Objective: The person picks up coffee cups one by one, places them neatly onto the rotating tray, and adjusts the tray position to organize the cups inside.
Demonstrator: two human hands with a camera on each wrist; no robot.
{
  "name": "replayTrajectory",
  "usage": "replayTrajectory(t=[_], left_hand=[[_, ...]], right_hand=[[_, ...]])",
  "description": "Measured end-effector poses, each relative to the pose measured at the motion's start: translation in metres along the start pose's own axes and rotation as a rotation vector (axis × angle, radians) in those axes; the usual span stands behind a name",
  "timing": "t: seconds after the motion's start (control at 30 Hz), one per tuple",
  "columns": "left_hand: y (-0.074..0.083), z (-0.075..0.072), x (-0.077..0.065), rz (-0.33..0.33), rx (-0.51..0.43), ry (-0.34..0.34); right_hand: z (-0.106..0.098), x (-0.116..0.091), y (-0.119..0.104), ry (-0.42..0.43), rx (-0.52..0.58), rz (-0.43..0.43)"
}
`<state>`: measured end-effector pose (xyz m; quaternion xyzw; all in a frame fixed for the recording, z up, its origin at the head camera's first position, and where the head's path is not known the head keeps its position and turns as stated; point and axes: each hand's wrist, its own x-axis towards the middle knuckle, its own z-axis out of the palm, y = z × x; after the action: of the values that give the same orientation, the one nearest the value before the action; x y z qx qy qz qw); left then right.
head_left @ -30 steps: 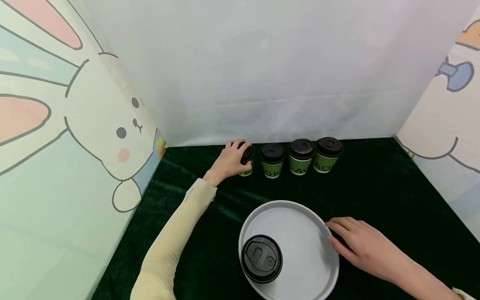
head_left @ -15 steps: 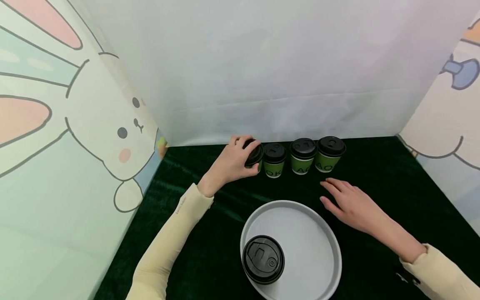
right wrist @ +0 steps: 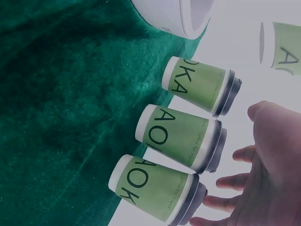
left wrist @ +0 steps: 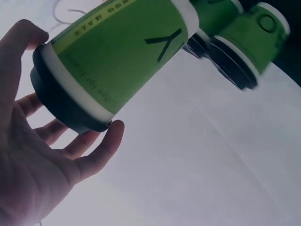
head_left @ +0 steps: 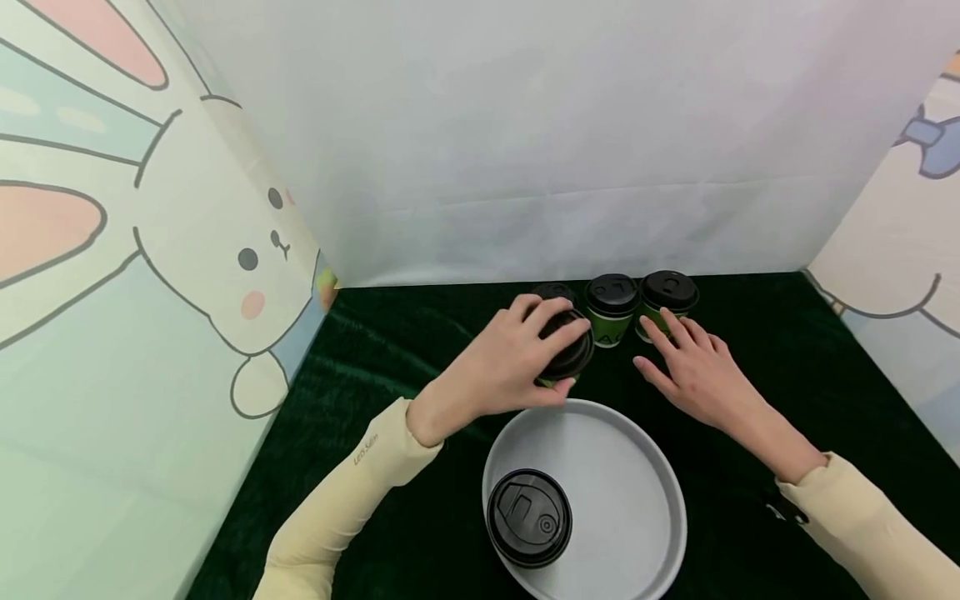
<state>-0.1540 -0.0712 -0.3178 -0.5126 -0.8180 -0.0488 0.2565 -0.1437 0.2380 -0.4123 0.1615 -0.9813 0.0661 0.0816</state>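
Note:
My left hand [head_left: 510,358] grips a lidded green paper coffee cup [left wrist: 117,56] round its black lid [head_left: 572,354], fingers and thumb spread about the rim. The cup hangs off the table between the back row and the tray, its base over no surface that I can make out. My right hand [head_left: 701,371] has its fingers loosely extended in front of the rightmost cup [head_left: 667,292]; whether they touch it I cannot tell. Two more cups stand in that row, a middle cup [right wrist: 176,139] and a left cup [right wrist: 200,84], partly hidden behind the held one in the head view.
A round grey tray [head_left: 630,500] lies nearest the person, with a black-lidded cup [head_left: 529,518] standing at its left side. Dark green velvet cloth [head_left: 420,333] covers the table. A white backdrop [head_left: 480,167] rises behind the row, and printed side panels flank it.
My left hand has picked the leftmost cup off the cloth and carried it right and nearer the tray. My right hand has left the tray rim and moved forward to the rightmost cup.

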Motion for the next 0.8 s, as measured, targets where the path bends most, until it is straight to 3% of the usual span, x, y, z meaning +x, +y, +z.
replayTrajectory(t=[0.27,0.4,0.53,0.8], left_hand=[[0.033,-0.01,0.006,0.093,-0.026,-0.048],[0.053,-0.015,0.007,0.139,-0.046,-0.142],[0.073,-0.019,0.008,0.201,-0.01,-0.248],[0.103,-0.017,0.009,0.353,0.02,-0.42]], right_hand=[[0.002,0.005,0.002,0.011,-0.059,-0.009],[0.004,0.005,0.001,0.029,-0.079,-0.016],[0.004,0.007,0.0,0.03,-0.069,-0.009],[0.003,0.013,-0.002,-0.05,-0.001,0.043]])
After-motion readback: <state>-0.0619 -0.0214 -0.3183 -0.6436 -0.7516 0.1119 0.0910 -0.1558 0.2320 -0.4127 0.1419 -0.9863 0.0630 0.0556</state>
